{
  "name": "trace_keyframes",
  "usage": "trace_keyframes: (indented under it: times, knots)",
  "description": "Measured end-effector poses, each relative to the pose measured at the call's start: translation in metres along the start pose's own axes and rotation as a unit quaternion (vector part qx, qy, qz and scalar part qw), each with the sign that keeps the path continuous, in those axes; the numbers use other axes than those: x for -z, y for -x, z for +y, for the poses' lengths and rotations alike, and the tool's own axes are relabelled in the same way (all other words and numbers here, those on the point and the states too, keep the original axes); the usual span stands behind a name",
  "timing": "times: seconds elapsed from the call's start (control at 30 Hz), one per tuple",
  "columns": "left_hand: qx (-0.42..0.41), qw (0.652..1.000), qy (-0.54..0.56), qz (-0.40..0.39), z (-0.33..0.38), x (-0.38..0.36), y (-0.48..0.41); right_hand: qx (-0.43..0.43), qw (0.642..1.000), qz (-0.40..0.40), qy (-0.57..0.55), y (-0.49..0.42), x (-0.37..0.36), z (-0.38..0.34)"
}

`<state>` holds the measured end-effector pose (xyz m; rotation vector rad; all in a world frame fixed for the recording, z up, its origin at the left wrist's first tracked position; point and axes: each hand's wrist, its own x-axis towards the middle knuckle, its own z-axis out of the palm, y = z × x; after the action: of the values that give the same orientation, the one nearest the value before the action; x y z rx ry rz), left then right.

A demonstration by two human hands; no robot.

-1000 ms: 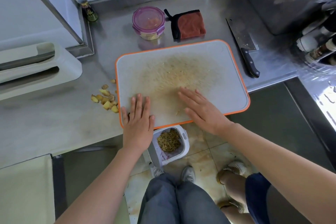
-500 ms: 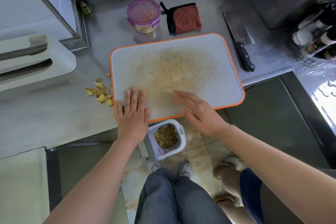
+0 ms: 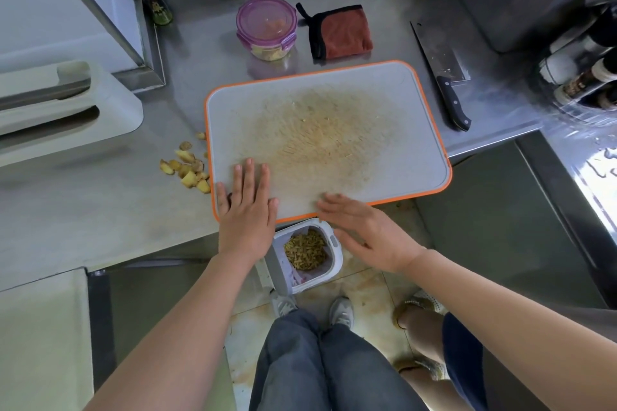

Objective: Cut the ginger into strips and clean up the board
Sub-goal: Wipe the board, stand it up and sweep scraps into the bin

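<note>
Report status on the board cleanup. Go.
Both hands open: left hand flat on cutting board, near-left corner; right hand at its near edge. Board stained, few flecks; bin of strips below. Loose ginger chunks on counter left of board; nothing blocking.

Cutting board point(image 3: 384, 130): pale grey, orange rim, rectangular with rounded corners. Lies flat on the counter point(image 3: 100, 210), its near edge overhanging the counter's front. The centre carries a broad yellow-brown stain with fine score marks and a few tiny scraps.

Ginger chunks point(image 3: 187, 170): a loose cluster of yellow, brown-skinned pieces on the counter just beside the board's left edge, the nearest touching the rim.

Ginger strips point(image 3: 305, 250): a heap of thin shreds inside the white bin point(image 3: 335, 257) on the floor, below the board's near edge.
</note>
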<state>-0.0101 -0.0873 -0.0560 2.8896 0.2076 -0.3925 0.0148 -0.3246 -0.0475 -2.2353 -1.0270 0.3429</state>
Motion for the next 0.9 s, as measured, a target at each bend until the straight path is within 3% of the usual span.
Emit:
trace_keyframes:
  times: [0.13, 0.3, 0.4, 0.53, 0.67, 0.8, 0.9]
  knots:
    - [-0.001, 1.000, 0.008, 0.002, -0.001, 0.000, 0.001, -0.059, 0.996, 0.058, 0.012, -0.014, 0.006, 0.001]
    - [-0.003, 1.000, 0.005, 0.004, -0.001, 0.000, 0.001, -0.021, 0.999, 0.033, -0.007, -0.015, 0.008, -0.003]
    - [-0.002, 1.000, 0.009, 0.000, -0.001, 0.000, 0.000, -0.074, 0.996, 0.058, -0.007, -0.020, 0.010, 0.000]
    - [-0.002, 1.000, 0.001, 0.002, -0.001, -0.001, 0.000, -0.027, 0.999, 0.029, -0.026, -0.009, 0.005, -0.007]
    - [-0.005, 1.000, 0.001, 0.010, -0.002, -0.003, 0.000, -0.085, 0.994, 0.062, -0.025, -0.022, 0.008, -0.004]
    - [-0.007, 1.000, -0.007, 0.014, -0.003, -0.005, 0.000, -0.022, 0.999, 0.022, -0.037, -0.013, 0.003, -0.010]
    - [-0.006, 1.000, -0.006, 0.011, -0.002, -0.004, -0.001, -0.069, 0.995, 0.064, -0.029, -0.019, 0.007, -0.003]
